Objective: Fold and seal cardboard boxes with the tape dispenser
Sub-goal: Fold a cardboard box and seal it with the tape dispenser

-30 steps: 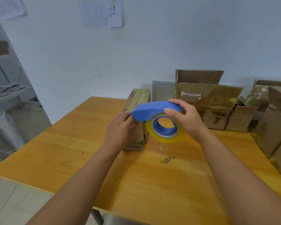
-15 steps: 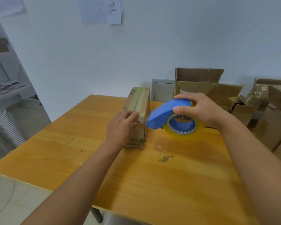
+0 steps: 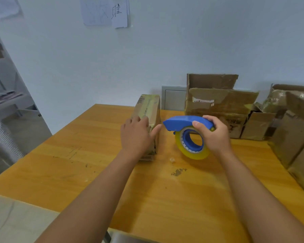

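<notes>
A narrow closed cardboard box (image 3: 148, 107) lies lengthwise on the wooden table (image 3: 77, 158), a strip of tape running along its top seam. My left hand (image 3: 136, 135) rests flat on the near end of the box, thumb stretched out to the right. Just right of the box, my right hand (image 3: 212, 135) grips the blue tape dispenser (image 3: 184, 122) with its yellowish tape roll (image 3: 191, 148). The dispenser's nose points left toward the box, a short gap away from it.
Several opened and flattened cardboard boxes (image 3: 218, 104) are piled at the back right and along the table's right edge (image 3: 295, 142). A small scrap of tape (image 3: 172, 160) lies on the table. A shelf (image 3: 5, 102) stands at the left.
My right hand has carried the dispenser off the box top, to the right and down toward the table. My left hand stayed on the near end of the box.
</notes>
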`<move>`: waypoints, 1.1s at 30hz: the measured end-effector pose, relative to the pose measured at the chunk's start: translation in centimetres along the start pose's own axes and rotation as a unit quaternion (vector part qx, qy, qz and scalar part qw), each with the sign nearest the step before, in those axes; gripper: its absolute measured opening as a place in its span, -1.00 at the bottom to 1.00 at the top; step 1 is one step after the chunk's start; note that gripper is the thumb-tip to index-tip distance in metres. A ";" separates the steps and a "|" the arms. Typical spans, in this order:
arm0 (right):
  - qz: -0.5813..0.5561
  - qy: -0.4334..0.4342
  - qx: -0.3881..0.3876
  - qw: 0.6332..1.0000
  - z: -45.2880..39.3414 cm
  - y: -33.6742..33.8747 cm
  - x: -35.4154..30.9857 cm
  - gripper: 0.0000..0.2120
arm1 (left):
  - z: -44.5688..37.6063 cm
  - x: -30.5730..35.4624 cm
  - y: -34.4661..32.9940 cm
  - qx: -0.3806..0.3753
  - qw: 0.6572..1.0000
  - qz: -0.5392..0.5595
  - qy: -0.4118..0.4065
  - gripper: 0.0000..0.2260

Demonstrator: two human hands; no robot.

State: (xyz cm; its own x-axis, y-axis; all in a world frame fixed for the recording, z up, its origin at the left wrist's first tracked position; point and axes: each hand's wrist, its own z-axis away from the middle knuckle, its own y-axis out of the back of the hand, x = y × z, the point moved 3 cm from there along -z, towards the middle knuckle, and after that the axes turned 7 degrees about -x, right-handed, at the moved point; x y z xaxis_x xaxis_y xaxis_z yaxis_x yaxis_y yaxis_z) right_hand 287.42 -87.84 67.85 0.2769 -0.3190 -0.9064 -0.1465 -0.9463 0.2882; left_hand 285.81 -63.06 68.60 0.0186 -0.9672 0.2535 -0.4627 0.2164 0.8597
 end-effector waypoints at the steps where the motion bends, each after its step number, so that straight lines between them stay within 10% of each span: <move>1: -0.008 -0.003 0.015 1.000 0.4 -0.4 0.3 -0.59 | 0.0 0.2 -0.4 0.012 1.000 -0.014 -0.004 -0.60; 26: 0.125 0.057 0.070 0.988 2.8 -1.7 0.9 -0.34 | 0.8 -1.7 -0.7 0.065 0.991 0.002 -0.115 -0.75; 33: 0.507 0.076 -0.068 0.856 4.8 -4.2 2.1 -0.42 | 0.7 -2.3 1.5 -0.051 0.991 0.074 -0.097 -0.62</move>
State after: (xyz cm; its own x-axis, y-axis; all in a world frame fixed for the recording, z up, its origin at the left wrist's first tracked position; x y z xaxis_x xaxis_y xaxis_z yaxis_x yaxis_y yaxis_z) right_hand 284.02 -84.29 63.28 0.1958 -0.9731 -0.1213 -0.2752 -0.1732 0.9457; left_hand 284.48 -60.63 69.04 -0.2182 -0.9292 0.2982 -0.3555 0.3603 0.8625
